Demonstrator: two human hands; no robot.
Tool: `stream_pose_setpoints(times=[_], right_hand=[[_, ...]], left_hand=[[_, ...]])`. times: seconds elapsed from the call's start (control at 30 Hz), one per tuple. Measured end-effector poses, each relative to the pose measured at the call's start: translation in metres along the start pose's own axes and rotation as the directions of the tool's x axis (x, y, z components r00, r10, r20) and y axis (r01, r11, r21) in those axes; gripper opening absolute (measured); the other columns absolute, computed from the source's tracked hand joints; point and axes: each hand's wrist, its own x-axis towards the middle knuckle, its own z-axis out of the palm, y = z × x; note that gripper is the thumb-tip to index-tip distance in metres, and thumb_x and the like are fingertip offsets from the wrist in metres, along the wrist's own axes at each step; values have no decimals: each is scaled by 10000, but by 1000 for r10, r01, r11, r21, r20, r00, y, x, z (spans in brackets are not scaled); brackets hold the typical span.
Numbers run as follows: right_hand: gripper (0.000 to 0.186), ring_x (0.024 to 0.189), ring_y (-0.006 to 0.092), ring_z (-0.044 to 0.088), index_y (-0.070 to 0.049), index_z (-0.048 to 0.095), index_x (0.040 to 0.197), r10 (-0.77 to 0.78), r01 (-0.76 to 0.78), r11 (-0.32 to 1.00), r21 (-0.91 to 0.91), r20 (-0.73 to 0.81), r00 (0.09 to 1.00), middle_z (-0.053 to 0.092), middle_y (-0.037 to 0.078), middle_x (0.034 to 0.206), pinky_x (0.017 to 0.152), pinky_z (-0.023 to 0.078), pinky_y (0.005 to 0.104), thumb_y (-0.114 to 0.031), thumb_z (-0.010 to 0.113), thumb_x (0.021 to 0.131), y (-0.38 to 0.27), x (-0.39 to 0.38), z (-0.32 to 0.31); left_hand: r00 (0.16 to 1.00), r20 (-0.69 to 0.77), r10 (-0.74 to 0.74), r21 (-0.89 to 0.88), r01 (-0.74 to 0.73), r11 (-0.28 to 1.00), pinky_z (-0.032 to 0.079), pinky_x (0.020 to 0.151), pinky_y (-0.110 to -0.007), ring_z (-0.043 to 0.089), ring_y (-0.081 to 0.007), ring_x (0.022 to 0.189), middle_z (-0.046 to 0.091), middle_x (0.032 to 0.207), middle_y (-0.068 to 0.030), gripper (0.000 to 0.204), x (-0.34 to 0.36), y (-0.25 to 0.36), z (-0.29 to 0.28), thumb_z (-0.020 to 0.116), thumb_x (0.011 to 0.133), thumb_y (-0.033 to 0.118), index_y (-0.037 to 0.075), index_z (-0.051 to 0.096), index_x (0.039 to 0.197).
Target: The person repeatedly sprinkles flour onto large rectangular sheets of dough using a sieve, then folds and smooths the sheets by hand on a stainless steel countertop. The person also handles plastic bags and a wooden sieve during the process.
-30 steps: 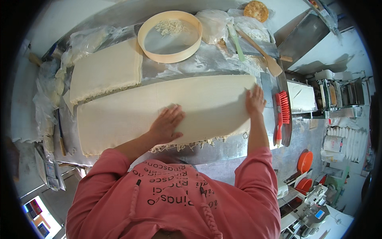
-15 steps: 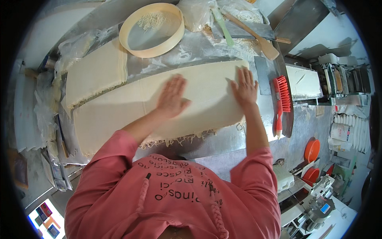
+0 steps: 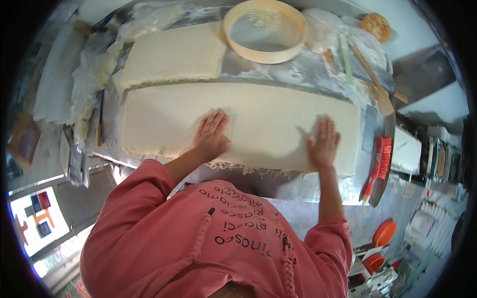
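Two bare hands are spread over a long, cream-coloured, dough-like sheet (image 3: 273, 124), which lies lengthwise across the near part of a grey metal desk (image 3: 248, 68). The left hand (image 3: 212, 136) is palm down near the middle of the sheet, its fingers straight and pointing away from the body, its grip unclenched and flat. The right hand (image 3: 323, 145) is laid out the same way nearer the sheet's right end, slightly blurred, its grip just as loose, with a soft shadow falling to its left. From where I stand, I cannot tell how firmly either palm meets the surface. That surface looks smooth and matt; its far edge runs in a clean line, while the near edge breaks into ragged, stringy shreds.

Just beyond the sheet's left part lies a broad, cream-coloured, four-sided slab (image 3: 171, 54) with a rough front edge. At its right corner stands a round sieve with a pale wooden hoop (image 3: 266, 57), a small heap of thin, whitish strands (image 3: 264, 19) inside. Further right are a crumpled, cloudy plastic bag (image 3: 323, 30), a slim pale-green tool (image 3: 345, 57), a flat wooden paddle (image 3: 384, 102) and a bumpy golden-brown disc (image 3: 376, 27). By the desk's right rim rests a red brush with stiff bristles (image 3: 381, 161).
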Motion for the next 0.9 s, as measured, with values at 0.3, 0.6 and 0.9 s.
stream_pose_setpoints(times=[0.3, 0.6, 0.9], right_hand=[[744, 1356, 280, 179, -75, 267, 1392, -697, 606, 666, 434, 74, 713, 240, 134, 1450, 1080, 108, 520, -426, 555, 802, -272, -14, 38], [672, 1335, 295, 234, -26, 337, 1345, -537, 465, 824, 323, 189, 822, 312, 159, 1410, 1066, 127, 529, -328, 573, 793, -318, 45, 35], [643, 1312, 303, 271, -18, 388, 1302, -598, 531, 775, 343, 127, 791, 359, 181, 1366, 1070, 152, 479, -282, 615, 761, -340, 83, 50]], left_hand=[[974, -29, -226, -49, 224, 973, 123, 1103, -428, 125, -289, 1372, 185, 1470, -135, 659, -109, -69, 9, 527, 836, 379, 76, 302, 1377], [904, -212, -372, -65, 366, 928, 182, 1072, -473, 235, -331, 1327, 260, 1432, -177, 672, -111, -151, -20, 523, 814, 407, 65, 327, 1358], [951, -210, -227, -205, 184, 961, 169, 1083, -451, 220, -290, 1340, 274, 1433, -136, 659, -98, -156, -45, 546, 814, 410, 110, 342, 1363]])
